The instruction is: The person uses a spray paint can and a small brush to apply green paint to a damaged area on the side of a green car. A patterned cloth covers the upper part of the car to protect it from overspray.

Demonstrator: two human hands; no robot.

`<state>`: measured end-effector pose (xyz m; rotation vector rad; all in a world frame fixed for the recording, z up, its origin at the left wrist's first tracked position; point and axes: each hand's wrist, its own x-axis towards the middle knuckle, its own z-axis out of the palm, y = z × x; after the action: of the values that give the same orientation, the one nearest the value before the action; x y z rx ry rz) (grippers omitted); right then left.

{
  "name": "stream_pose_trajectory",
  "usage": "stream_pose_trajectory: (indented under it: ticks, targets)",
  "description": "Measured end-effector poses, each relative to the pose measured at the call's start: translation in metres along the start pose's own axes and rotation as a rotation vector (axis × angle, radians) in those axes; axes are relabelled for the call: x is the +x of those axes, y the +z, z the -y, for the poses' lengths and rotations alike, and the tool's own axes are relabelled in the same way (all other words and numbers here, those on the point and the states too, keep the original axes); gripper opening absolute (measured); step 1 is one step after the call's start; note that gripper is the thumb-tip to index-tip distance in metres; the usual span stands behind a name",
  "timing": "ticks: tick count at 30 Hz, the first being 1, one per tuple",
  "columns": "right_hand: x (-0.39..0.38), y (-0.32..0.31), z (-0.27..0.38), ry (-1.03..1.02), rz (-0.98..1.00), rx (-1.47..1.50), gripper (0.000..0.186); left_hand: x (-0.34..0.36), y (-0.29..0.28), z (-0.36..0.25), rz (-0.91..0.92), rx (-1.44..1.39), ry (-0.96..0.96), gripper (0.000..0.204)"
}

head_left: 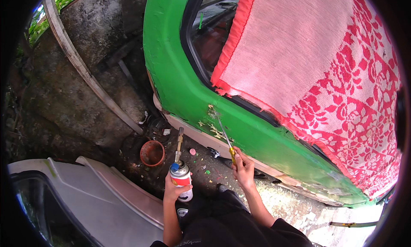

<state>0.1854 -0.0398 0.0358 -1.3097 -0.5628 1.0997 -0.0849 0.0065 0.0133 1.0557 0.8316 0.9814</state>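
My left hand is wrapped round the can of a gas torch, which has a blue knob and a metal nozzle pointing up and away from me. No flame shows at the nozzle. Between the fingers of my right hand is the yellow handle of a screwdriver with a long thin metal shaft. Its tip reaches a patch of loosened paint on the green vehicle body; whether it touches cannot be made out. Pale, curled paint flakes cling to the panel below that spot.
A red patterned cloth covers the vehicle's upper right. On the littered ground stand a terracotta pot and a small pink cap. A grey vehicle panel curves in at lower left. A long pale strip leans along the dark wall.
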Motion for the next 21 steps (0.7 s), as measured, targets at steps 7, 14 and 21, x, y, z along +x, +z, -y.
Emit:
stream_pose_trajectory:
  ticks: [7,14,21]
  targets:
    - [-0.003,0.008,0.005,0.156,-0.035,0.117,0.03,-0.005,-0.008,0.004,-0.051,0.003,0.0,0.068]
    - [-0.009,0.008,0.028,0.284,0.301,0.39,0.026,-0.006,-0.03,0.005,-0.082,0.004,0.028,0.068]
    - [-0.008,0.001,0.03,0.319,0.261,0.388,0.041,-0.008,-0.027,0.002,-0.082,0.02,0.028,0.067]
